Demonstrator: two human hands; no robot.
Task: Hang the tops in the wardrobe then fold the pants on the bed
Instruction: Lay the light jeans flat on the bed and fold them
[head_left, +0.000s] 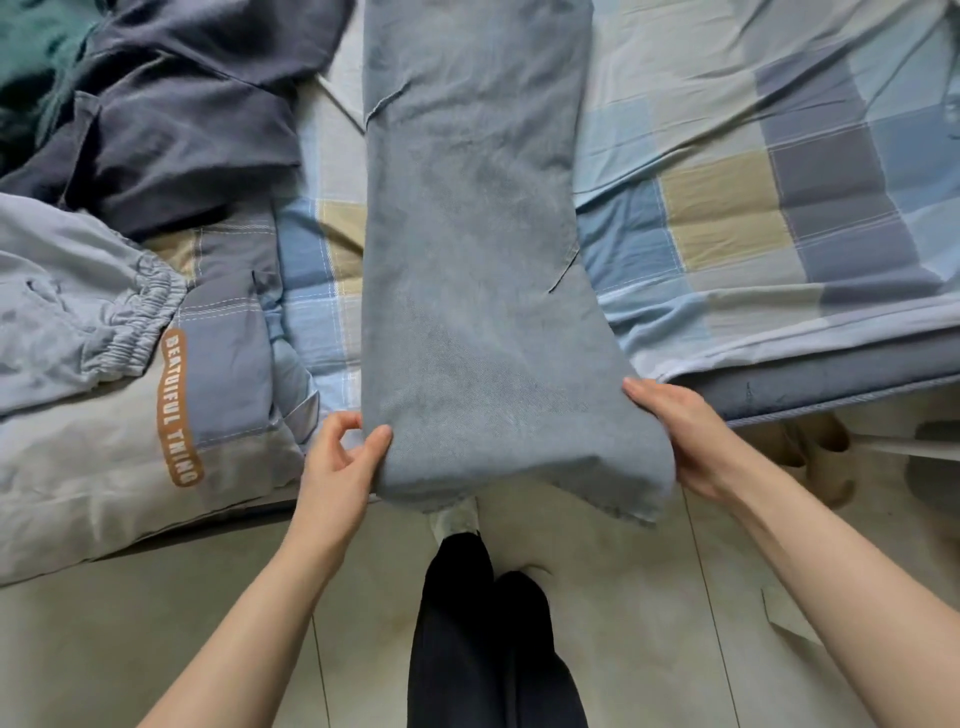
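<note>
- So, the grey-blue jeans (467, 249) are soft-looking denim, laid lengthwise down the checked bed (727, 218), near end hanging off the edge.
- Left hand (340, 457) pinches that end's corner with thumb and fingers.
- Right hand (680, 431) curls around the opposite side.

The blue-grey pants (467, 260) are a matt cloth with a fine twill weave, a little rough like denim. The checked sheet (753, 208) on the bed is thin, smooth woven cloth with soft creases. At the far left, the dark navy garment (182, 130) looks soft and matt. The pale grey garment (78, 312) at the left has a gathered elastic hem. The floor (182, 623) is smooth tile with a faint shine.
</note>
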